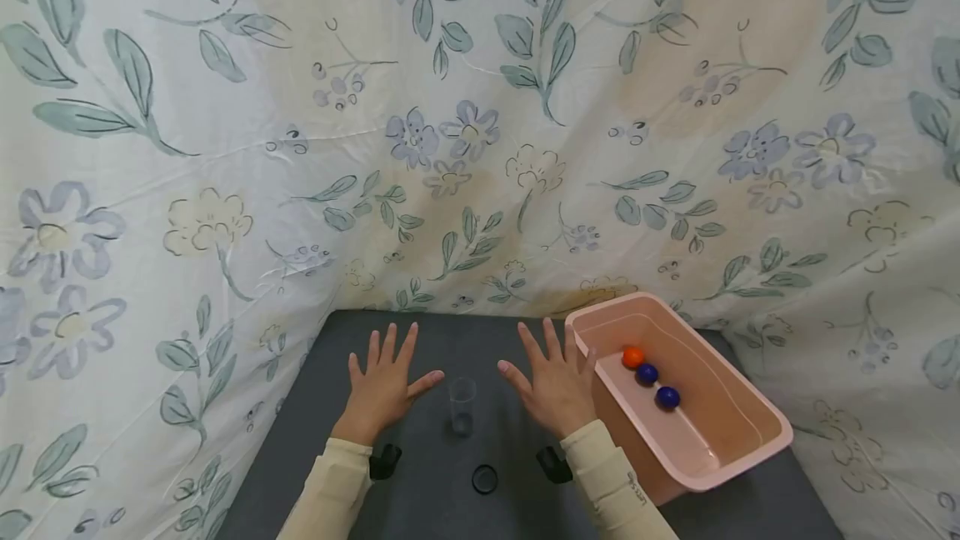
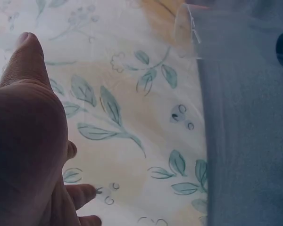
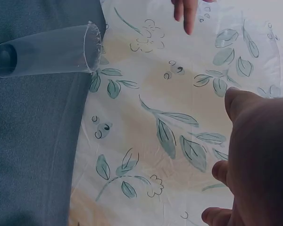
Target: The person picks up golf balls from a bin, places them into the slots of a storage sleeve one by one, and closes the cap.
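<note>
Both hands are held out over the dark table with fingers spread, holding nothing. The left hand [image 1: 381, 390] is left of a clear plastic cup [image 1: 462, 407], its thumb pointing toward it. On the cup's other side is the right hand [image 1: 557, 390], close to the left wall of a pink bin [image 1: 675, 473]. The tall cup stands upright, and the right wrist view shows its open rim and dark base [image 3: 4, 60]. A black ring [image 1: 484, 479] lies on the table in front of the cup. In the left wrist view, only part of the cup [image 2: 217, 33] shows.
Inside the pink bin lie an orange ball [image 1: 633, 357] and two dark blue balls, one [image 1: 647, 373] beside the orange one and another [image 1: 667, 397] nearer. A floral cloth [image 1: 465, 190] hangs behind and around the dark table [image 1: 435, 507].
</note>
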Tool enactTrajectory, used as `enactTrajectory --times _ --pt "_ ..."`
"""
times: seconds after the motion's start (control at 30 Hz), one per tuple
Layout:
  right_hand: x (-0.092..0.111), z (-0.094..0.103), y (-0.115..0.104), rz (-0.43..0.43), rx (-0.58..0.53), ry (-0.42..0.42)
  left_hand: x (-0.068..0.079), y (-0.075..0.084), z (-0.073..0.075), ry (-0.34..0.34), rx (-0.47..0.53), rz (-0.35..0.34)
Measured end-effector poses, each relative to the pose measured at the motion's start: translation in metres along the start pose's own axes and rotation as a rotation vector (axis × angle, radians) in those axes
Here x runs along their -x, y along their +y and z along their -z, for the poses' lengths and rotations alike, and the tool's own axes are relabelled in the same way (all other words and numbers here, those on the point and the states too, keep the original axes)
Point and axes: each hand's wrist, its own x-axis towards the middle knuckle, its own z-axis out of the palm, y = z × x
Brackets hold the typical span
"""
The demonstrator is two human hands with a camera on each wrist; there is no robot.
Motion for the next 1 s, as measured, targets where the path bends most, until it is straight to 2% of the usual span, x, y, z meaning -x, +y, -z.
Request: enactTrajectory --times 0.17,0.43,0.6,0.8,1.0 --pt "0.000 0.002 -0.001 0.008 -0.004 0.006 0.001 -0.003 -0.003 -0.029 0.066 0.005" --pt "0.001 0.006 0.000 0.013 -0.002 0.013 0.000 -0.006 -0.010 -0.022 0.217 -0.047" --pt "0.000 0.010 0.002 0.017 -0.013 0.004 0.001 -0.008 -0.019 -0.025 0.304 -0.048" --pt "-0.002 0.019 0.006 0.013 -0.031 -0.007 0.003 -0.009 -0.038 -0.013 0.316 -0.023" --pt "-0.005 0.027 0.016 0.009 0.014 0.025 0.004 -0.008 -0.057 -0.053 0.309 0.001"
